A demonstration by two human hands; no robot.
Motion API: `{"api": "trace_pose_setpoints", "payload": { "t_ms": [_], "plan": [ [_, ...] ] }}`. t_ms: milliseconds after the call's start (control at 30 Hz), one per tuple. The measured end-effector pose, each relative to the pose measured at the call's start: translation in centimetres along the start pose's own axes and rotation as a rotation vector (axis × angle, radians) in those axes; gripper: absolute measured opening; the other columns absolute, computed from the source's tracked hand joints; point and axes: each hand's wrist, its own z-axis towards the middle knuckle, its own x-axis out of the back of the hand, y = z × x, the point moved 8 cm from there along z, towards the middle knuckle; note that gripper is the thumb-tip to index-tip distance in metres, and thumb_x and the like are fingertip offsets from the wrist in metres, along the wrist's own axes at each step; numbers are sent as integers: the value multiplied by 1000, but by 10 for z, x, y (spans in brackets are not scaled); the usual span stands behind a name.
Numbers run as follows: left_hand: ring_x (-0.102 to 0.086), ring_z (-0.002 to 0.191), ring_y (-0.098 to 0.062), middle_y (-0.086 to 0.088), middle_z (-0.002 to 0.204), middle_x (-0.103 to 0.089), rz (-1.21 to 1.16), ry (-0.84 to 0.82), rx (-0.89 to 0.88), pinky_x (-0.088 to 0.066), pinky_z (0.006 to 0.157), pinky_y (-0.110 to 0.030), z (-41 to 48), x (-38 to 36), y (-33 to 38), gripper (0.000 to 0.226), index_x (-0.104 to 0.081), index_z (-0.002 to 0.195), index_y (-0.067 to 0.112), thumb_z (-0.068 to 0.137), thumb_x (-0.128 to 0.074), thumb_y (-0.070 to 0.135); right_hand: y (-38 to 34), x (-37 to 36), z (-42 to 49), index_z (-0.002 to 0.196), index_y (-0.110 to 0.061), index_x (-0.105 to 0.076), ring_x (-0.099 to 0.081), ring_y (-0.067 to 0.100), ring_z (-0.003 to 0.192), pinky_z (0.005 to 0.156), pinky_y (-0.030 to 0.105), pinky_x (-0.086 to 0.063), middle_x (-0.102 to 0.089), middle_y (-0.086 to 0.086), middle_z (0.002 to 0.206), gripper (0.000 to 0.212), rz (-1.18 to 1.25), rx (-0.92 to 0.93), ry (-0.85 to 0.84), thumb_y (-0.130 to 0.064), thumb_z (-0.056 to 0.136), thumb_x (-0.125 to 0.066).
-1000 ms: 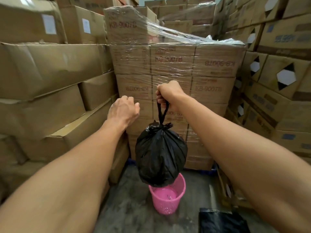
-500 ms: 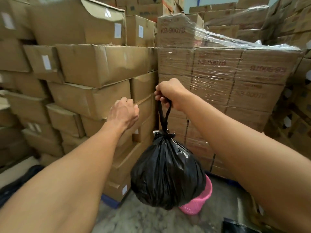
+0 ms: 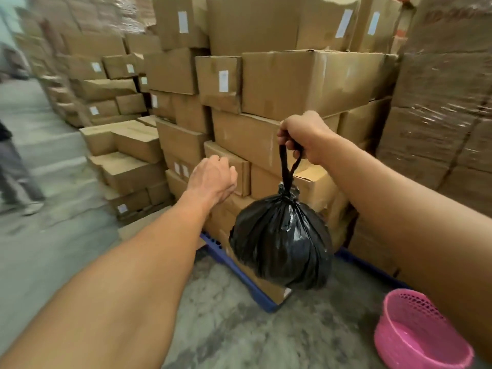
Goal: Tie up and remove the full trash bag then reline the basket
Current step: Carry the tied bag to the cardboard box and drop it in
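Observation:
A full black trash bag (image 3: 282,241), knotted at the top, hangs in the air from its looped handles. My right hand (image 3: 303,137) is shut on those handles, held up in front of the stacked boxes. My left hand (image 3: 213,177) floats to the left of the bag with fingers loosely curled and nothing in it. The pink plastic basket (image 3: 415,339) stands on the floor at the lower right, with no liner inside; my right forearm covers part of its rim.
Stacks of cardboard boxes (image 3: 306,81) on a blue pallet (image 3: 239,275) fill the view ahead and to the right. A concrete aisle (image 3: 40,235) runs off to the left, where a person's legs (image 3: 16,177) stand at the edge.
My view has swung left. The bag has travelled left with my right hand, away from the basket, which now lies at the lower right. The aisle and a person's legs have come into view.

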Motion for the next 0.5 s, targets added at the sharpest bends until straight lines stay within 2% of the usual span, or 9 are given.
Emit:
{"api": "trace_pose_setpoints", "payload": {
  "t_ms": [100, 333, 500],
  "plan": [
    [-58, 100, -33, -17, 106, -62, 56, 3, 84, -46, 90, -42, 7, -1, -65, 41, -63, 102, 6, 95, -33, 34, -14, -63, 25, 81, -11, -60, -43, 11, 44, 46, 24, -33, -62, 4, 66, 20, 5, 19, -64, -12, 90, -43],
    [-58, 101, -37, -19, 105, -62, 157, -11, 296, -46, 84, -41, 40, -24, -204, 40, -62, 101, 5, 95, -35, 34, -36, -217, 100, 81, -11, -60, -42, 11, 44, 45, 24, -32, -60, 4, 66, 18, 15, 31, -298, -14, 89, -45],
    [-59, 100, -36, -20, 107, -63, 200, 25, 463, -47, 83, -40, 77, -41, -287, 42, -62, 104, 4, 95, -32, 32, -49, -326, 158, 83, -11, -62, -42, 9, 43, 44, 23, -33, -58, 2, 64, 23, 23, 44, -503, -16, 96, -44]
  ]
}}
